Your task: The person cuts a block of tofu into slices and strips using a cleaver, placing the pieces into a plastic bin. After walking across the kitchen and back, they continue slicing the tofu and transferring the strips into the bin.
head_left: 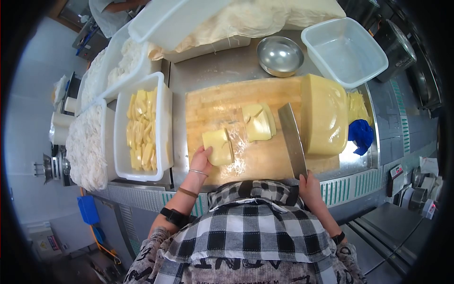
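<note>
My left hand (201, 161) grips the left edge of a pale yellow, jelly-like slab (217, 147) on the wooden cutting board (203, 102). A second stack of yellow slabs (258, 122), split on top, lies to its right. My right hand (310, 190) is closed on the handle of a cleaver (292, 137), whose broad blade points away from me over the board. Beside the blade, on the right, stands a large glossy yellow block (325, 116). Pale crumbs lie between the slabs.
A white tub (166, 128) of yellow strips stands left, beside a heap of white shreds (90, 146). Behind the board are a steel bowl (280, 56), a translucent tub (314, 35) and cloth-covered blocks (246, 21). A blue cloth (361, 136) lies right. Another person (106, 16) stands far left.
</note>
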{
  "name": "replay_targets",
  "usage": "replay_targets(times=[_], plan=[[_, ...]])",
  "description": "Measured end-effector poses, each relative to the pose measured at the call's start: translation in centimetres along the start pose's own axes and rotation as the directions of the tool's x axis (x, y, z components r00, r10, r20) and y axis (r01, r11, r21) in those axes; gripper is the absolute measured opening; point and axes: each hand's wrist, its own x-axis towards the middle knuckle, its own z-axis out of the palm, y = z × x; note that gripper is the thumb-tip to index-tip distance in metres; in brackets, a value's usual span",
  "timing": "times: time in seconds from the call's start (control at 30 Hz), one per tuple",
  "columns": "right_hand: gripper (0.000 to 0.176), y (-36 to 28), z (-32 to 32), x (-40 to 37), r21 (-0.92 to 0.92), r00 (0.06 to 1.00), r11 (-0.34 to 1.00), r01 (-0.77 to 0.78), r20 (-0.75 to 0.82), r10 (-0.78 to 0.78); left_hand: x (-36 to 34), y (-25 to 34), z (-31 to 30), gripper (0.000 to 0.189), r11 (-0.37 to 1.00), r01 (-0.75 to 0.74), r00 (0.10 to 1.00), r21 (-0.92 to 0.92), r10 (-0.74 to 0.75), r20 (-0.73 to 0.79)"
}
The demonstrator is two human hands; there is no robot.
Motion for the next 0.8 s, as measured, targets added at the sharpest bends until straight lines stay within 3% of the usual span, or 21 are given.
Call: replay_targets(times=[0.13,0.33,0.43,0.5,0.53,0.6,0.63,0.67,0.7,0.8], plan=[[0.018,0.1,0.1,0.1,-0.012,1.0,1.0,0.01,-0.016,-0.01,0.0,0.1,0.4,0.023,0.998,-0.049,0.999,0.051,0.049,0.005],[0.018,0.5,0.2,0.0,-0.01,1.0,1.0,0.001,-0.016,-0.002,-0.3,0.6,0.9,0.027,0.992,0.02,0.999,-0.121,-0.016,0.033],[0.019,0.4,0.1,0.2,-0.008,1.0,1.0,-0.01,0.001,0.01,-1.8,1.8,2.6,0.03,1.0,0.005,0.999,0.023,-0.006,0.043],[0.02,0.9,0.3,0.1,-0.003,1.0,1.0,0.016,-0.004,-0.016,-3.4,3.0,4.1,0.035,0.96,0.108,0.988,0.257,-0.074,-0.139],[0.02,0.9,0.3,0.1,-0.001,1.0,1.0,0.018,-0.007,-0.018,-3.0,2.7,3.5,0.035,0.961,0.104,0.988,0.257,-0.071,-0.137],[0.021,0.9,0.2,0.1,-0.023,1.0,1.0,0.013,-0.007,-0.014,-1.5,1.3,1.2,0.052,0.845,-0.019,0.963,0.534,0.16,-0.219],[0.021,0.9,0.2,0.0,-0.022,1.0,1.0,0.021,-0.013,-0.021,-0.9,0.6,0.7,0.052,0.845,-0.029,0.962,0.534,0.168,-0.214],[0.021,1.0,0.3,-0.1,-0.026,1.0,0.999,0.024,-0.015,-0.025,-0.3,-0.2,0.5,0.06,0.42,-0.18,0.822,0.889,0.56,-0.099],[0.021,1.0,0.3,0.0,-0.03,0.999,0.999,0.038,-0.021,-0.039,0.2,-0.7,0.8,0.069,-0.14,-0.134,0.586,0.981,0.787,0.192],[0.022,1.7,0.6,0.1,-0.038,0.997,0.996,0.076,-0.025,-0.077,1.2,-0.7,3.6,0.074,-0.332,-0.159,0.621,0.93,0.698,0.356]])
